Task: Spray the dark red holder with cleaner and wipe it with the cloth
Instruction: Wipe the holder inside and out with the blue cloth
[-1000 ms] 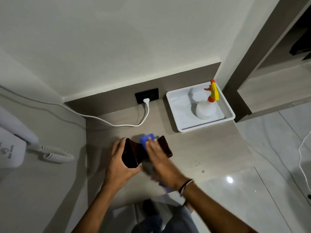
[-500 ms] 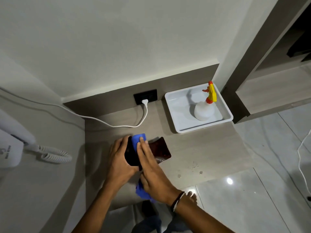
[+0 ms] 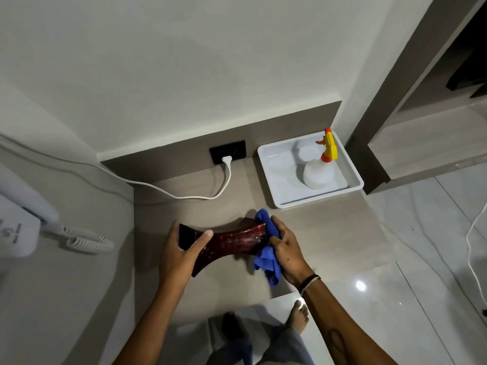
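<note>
Two hands work the dark red holder [image 3: 232,239] near the counter's [image 3: 329,233] front edge. Our left hand [image 3: 179,255] is clamped around its left end, and our right hand [image 3: 286,248] presses the bunched blue cloth [image 3: 264,259] against its right end. We see the spray bottle [image 3: 320,171] standing in the white tray [image 3: 274,177] at the back right corner.

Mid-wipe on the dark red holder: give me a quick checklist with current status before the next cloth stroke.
1. Left hand grips the dark red holder at its left end: ok.
2. Right hand holds the blue cloth against the holder's right end: ok.
3. Holder surface shows wet speckles: ok.
4. Spray bottle parked upright in the white tray, clear of the stroke: ok.
5. Holder's underside clean: cannot tell.
</note>
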Tool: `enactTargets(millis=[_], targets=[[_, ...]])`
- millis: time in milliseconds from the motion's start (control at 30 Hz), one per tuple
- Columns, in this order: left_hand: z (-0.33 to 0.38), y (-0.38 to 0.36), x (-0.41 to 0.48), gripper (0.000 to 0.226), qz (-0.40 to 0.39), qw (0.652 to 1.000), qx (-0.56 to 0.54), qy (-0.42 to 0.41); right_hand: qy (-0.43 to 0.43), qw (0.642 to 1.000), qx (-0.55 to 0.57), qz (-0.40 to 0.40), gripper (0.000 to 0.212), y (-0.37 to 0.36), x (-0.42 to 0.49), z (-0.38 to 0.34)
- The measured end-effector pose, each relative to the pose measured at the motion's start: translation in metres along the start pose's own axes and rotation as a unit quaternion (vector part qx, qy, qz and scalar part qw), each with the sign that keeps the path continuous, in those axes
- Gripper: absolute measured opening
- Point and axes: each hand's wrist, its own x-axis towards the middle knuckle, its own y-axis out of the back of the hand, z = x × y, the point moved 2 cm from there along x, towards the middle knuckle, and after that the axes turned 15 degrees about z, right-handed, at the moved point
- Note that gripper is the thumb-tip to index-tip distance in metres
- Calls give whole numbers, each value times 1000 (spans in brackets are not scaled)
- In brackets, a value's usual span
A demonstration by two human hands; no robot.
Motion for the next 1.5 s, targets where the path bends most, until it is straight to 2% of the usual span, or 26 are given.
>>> enactTargets(millis=[100, 200, 233, 267, 333, 400, 467, 567, 633, 700, 733, 767, 833, 867, 900, 1000, 1067, 1100, 1133, 1167, 1233, 1300, 1333, 1433, 1500], targets=[[3, 4, 0, 113, -80, 996, 46, -13, -30, 996, 78, 27, 63, -10, 1, -9], [0, 9, -3, 135, -177, 978, 83, -71, 1, 998, 46, 40, 67, -16, 6, -16], [1, 9, -4, 140, -182, 970, 111, -114, 18, 999, 14, 32, 67, -16, 7, -17], [3, 10, -6, 135, -164, 963, 136, -164, 42, 998, -28, 25, 69, -16, 5, -19], [11, 10, -10, 109, -94, 950, 169, -245, 121, 986, -111, 18, 77, -18, -4, -21], [20, 6, -14, 90, -54, 945, 168, -276, 218, 957, -187, -25, 83, -29, -25, -22], [26, 1, -19, 80, -55, 949, 142, -277, 291, 925, -221, -100, 90, -51, -55, -22], [26, -2, -20, 73, -49, 946, 138, -290, 346, 903, -175, -183, 108, -71, -84, -24], [22, 2, -17, 82, -38, 942, 152, -297, 390, 876, -216, -184, 114, -66, -75, -14], [19, 5, -15, 95, -22, 933, 182, -309, 410, 837, -332, -142, 108, -47, -52, 0], [19, 5, -16, 99, -16, 931, 190, -311, 389, 833, -376, -113, 101, -36, -39, 5], [21, 5, -17, 100, -14, 931, 191, -311, 353, 844, -392, -93, 95, -27, -31, 5], [25, 1, -19, 100, -12, 931, 191, -312, 295, 879, -359, -103, 93, -26, -32, 0], [26, 0, -18, 100, -13, 933, 191, -306, 283, 901, -306, -124, 90, -35, -40, -7], [25, 1, -17, 99, -17, 936, 187, -298, 307, 904, -267, -134, 87, -46, -53, -15], [21, 4, -15, 85, -20, 946, 168, -277, 400, 872, -215, -182, 109, -76, -91, -21], [14, 9, -13, 89, -19, 946, 175, -271, 417, 861, -224, -187, 101, -74, -87, -14], [10, 12, -13, 97, -16, 944, 185, -272, 377, 884, -215, -176, 89, -66, -76, -14], [8, 14, -13, 104, -12, 943, 195, -269, 342, 892, -243, -167, 82, -55, -62, -8], [8, 16, -14, 109, -10, 944, 199, -263, 319, 889, -300, -134, 84, -41, -48, -6], [11, 16, -19, 111, -9, 945, 192, -263, 297, 861, -400, -106, 91, -26, -30, 0], [15, 12, -20, 109, -7, 945, 189, -265, 258, 897, -336, -129, 85, -35, -40, -9], [17, 11, -20, 106, -9, 946, 191, -264, 274, 908, -285, -141, 84, -47, -52, -11], [18, 9, -18, 90, -13, 943, 183, -278, 422, 858, -250, -152, 120, -81, -89, -7], [13, 13, -17, 93, -14, 942, 195, -274, 473, 826, -276, -132, 122, -79, -79, -1]])
